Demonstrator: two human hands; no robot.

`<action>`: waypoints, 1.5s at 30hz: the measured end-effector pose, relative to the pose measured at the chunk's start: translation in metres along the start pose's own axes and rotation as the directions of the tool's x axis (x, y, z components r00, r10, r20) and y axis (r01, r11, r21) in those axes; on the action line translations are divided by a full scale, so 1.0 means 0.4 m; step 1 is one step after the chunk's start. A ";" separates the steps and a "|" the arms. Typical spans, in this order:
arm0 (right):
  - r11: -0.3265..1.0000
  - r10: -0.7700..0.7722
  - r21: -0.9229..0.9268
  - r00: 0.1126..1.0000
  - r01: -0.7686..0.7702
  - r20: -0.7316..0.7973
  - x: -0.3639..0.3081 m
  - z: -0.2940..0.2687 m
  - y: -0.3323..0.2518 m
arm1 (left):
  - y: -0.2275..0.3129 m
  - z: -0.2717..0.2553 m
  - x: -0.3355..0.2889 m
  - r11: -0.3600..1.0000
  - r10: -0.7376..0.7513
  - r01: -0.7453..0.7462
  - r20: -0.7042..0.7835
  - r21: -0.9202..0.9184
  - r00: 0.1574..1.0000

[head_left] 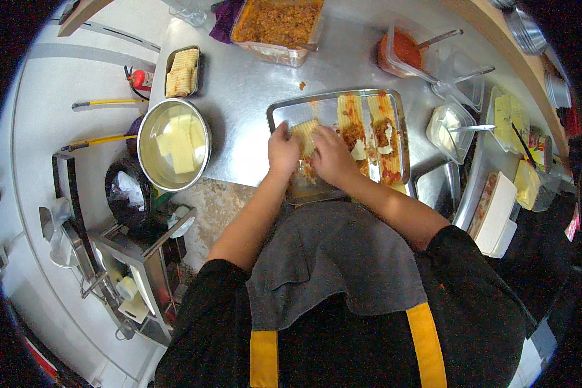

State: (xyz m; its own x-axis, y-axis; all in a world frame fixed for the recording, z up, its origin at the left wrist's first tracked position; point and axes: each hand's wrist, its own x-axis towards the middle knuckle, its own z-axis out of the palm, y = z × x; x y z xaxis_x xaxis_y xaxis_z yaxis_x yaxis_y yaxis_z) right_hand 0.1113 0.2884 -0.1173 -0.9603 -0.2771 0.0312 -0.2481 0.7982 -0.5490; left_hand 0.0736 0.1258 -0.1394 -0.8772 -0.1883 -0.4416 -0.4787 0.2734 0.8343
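Observation:
Both hands work over a metal tray (pixel 404 139) on the steel table. A ridged yellow lasagna sheet (pixel 305 131) lies at the tray's left side, between my hands. My left hand (pixel 284 152) grips its left edge with fingers bent. My right hand (pixel 333 158) has its curled fingers on the sheet's right edge. Farther right in the tray are two long ridged lasagna strips, the nearer one (pixel 349 111) and the outer one (pixel 379 110), both spotted with meat sauce and pale cream. Red sauce smears show under and around my hands.
A steel bowl (pixel 142 155) of pasta sheets in liquid stands at left, near a small pan (pixel 198 72) of ridged pasta. Behind is a meat sauce tub (pixel 275 53). At right are red sauce (pixel 402 48), a cream tub (pixel 441 132) with a spoon, and a steel pan (pixel 436 185).

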 end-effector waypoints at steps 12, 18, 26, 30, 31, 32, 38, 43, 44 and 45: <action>-0.093 0.646 0.746 0.530 -0.659 0.549 0.012 0.113 0.012 | 0.007 -0.045 0.100 0.759 0.083 -0.374 0.491 0.533 0.867; -0.224 0.465 0.850 0.715 -0.477 0.523 0.016 0.122 0.030 | 0.045 -0.077 0.032 0.916 -0.257 0.041 0.504 0.399 0.825; -0.617 0.217 0.713 0.799 -0.333 0.561 -0.157 -0.042 0.090 | 0.074 -0.157 -0.044 0.989 -0.146 0.093 0.620 0.117 0.771; -0.559 0.440 0.816 0.781 -0.149 0.444 -0.321 -0.172 0.147 | 0.036 -0.188 -0.030 0.982 -0.177 0.099 0.618 0.158 0.766; -0.495 0.519 0.864 0.765 -0.094 0.381 -0.369 -0.201 0.167 | 0.022 -0.196 -0.028 0.981 -0.189 0.115 0.617 0.158 0.764; -0.486 0.535 0.874 0.792 0.002 0.295 -0.419 -0.230 0.189 | 0.007 -0.204 -0.029 0.977 -0.208 0.133 0.604 0.167 0.770; -0.231 0.849 0.968 0.505 0.095 0.153 -0.615 -0.337 0.393 | -0.029 -0.215 -0.046 0.974 -0.217 0.125 0.619 0.189 0.755; -0.302 0.874 0.953 0.406 0.019 0.268 -0.659 -0.280 0.541 | -0.020 -0.187 -0.107 0.977 -0.212 0.181 0.574 0.112 0.791; -0.348 0.859 0.937 0.413 0.035 0.303 -0.652 -0.258 0.556 | -0.018 -0.177 -0.125 0.975 -0.222 0.201 0.546 0.099 0.808; -0.340 0.874 0.938 0.350 -0.057 0.338 -0.639 -0.240 0.568 | -0.015 -0.166 -0.142 0.973 -0.225 0.212 0.538 0.086 0.812</action>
State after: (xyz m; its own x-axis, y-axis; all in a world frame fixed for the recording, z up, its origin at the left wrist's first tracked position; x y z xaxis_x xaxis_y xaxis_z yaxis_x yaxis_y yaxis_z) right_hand 0.2882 0.5920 -0.1696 -0.5094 0.4195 -0.7514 0.2590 -0.7579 -0.5987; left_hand 0.1288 0.0724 -0.0976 -0.6246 0.2929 -0.7240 -0.6554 0.3074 0.6898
